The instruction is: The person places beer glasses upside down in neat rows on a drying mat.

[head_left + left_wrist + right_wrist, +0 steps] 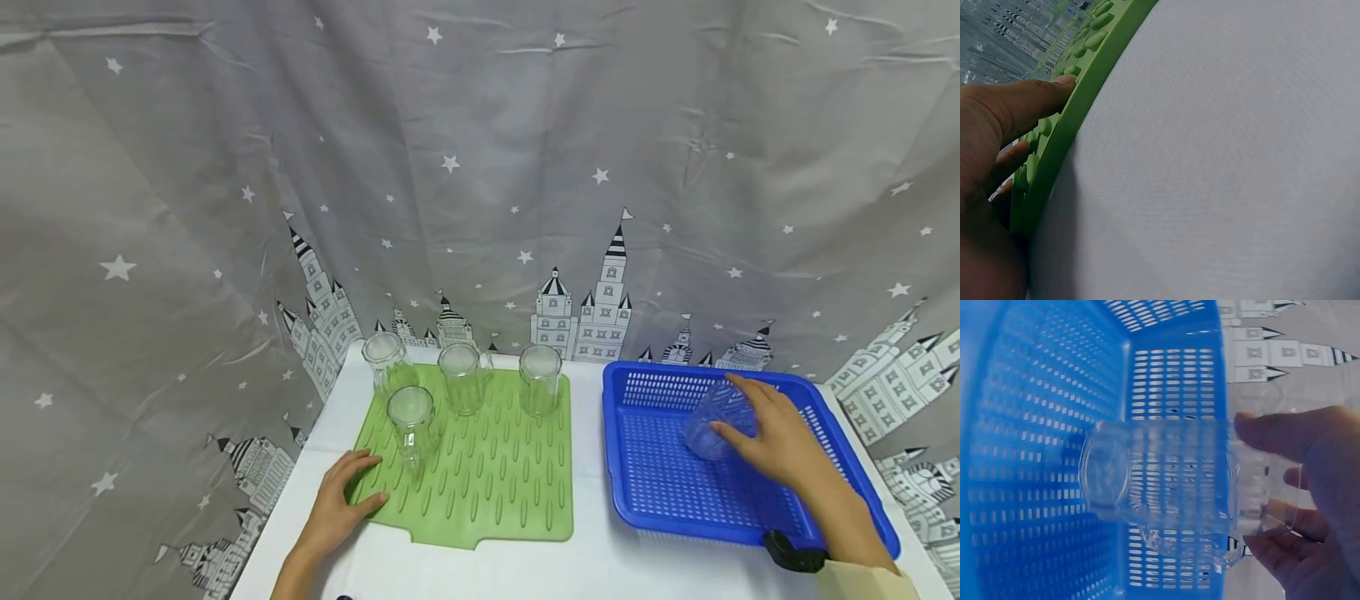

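Observation:
My right hand (pixel 776 433) holds a clear glass mug (pixel 708 427) inside the blue basket (pixel 622 492), fingers and thumb spread round its upper end. In the right wrist view the mug's thick base (pixel 1107 472) points toward the basket floor, and its handle (pixel 1191 547) shows along one side. Resting at the front left corner of the green drying mat (pixel 517 492) is my left hand (pixel 333 504), its thumb (pixel 1060 84) and fingers touching the ridged top. Several glass mugs (pixel 411 412) stand bottom up on the mat's back and left parts.
The basket stands to the right of the mat on a white-covered table (pixel 588 500). Behind and at the sides hangs a grey curtain (pixel 480 208) printed with stars and castles. A black band (pixel 793 554) is on my right wrist.

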Demonstrator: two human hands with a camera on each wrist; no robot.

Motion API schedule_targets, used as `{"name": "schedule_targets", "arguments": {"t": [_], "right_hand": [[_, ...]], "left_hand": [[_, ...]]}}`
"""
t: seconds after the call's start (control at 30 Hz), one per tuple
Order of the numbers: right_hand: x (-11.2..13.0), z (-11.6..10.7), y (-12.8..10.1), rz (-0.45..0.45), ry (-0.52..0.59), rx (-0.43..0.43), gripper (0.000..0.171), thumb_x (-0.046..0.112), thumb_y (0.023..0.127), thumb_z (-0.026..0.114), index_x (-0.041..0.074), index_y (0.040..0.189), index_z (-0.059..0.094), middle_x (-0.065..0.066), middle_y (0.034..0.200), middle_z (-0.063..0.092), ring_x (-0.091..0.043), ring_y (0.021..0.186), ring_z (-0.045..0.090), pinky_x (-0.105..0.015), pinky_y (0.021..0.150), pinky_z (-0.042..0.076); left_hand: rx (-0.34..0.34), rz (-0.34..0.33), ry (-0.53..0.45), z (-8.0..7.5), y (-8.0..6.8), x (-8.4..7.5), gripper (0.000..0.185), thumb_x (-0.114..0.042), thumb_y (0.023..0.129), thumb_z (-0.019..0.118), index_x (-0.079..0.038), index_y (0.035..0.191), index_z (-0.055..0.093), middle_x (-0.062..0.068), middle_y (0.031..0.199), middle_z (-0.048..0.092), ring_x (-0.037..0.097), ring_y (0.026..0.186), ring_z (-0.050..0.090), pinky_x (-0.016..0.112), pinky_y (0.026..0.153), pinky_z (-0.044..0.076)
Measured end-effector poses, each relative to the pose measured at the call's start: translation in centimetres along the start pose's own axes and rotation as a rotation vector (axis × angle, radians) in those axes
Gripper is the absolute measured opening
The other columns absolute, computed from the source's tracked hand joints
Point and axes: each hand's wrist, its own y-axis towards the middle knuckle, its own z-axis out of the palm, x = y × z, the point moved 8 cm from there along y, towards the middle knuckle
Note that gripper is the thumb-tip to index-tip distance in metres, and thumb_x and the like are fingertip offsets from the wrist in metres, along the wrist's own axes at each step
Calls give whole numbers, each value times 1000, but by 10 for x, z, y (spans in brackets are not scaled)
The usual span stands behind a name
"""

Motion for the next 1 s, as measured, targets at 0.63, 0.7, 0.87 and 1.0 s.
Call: {"name": "schedule_targets", "arguments": {"t": [0.63,0.7,0.87,1.0], "right_hand": [[18,-59,3,-50,39,-123,81,24,90,85,9,159,48,-40,151,52,-65,132,47,-82,102,40],[20,-63,3,-37,46,-119,80,25,92,84,10,161,46,-39,153,50,-65,133,46,-84,102,39],[23,-71,2,-29,52,-149,79,26,93,83,14,162,46,-36,156,49,-62,135,44,-83,101,38],[27,-78,1,-49,54,-192,80,25,91,84,14,161,48,-34,155,52,-59,134,45,-81,100,39]], "left_hand": [[-6,5,3,0,0,-1,64,-22,87,90,-10,144,65,22,166,44,56,160,20,83,124,15],[-7,5,7,0,-1,0,64,-22,87,90,-10,144,64,22,166,44,57,160,20,83,124,15],[-11,14,13,0,0,3,64,-22,87,90,-10,144,65,23,165,45,57,160,21,82,125,16],[-11,23,4,1,1,2,63,-22,87,90,-10,144,65,23,165,45,57,160,21,82,125,16]]}}
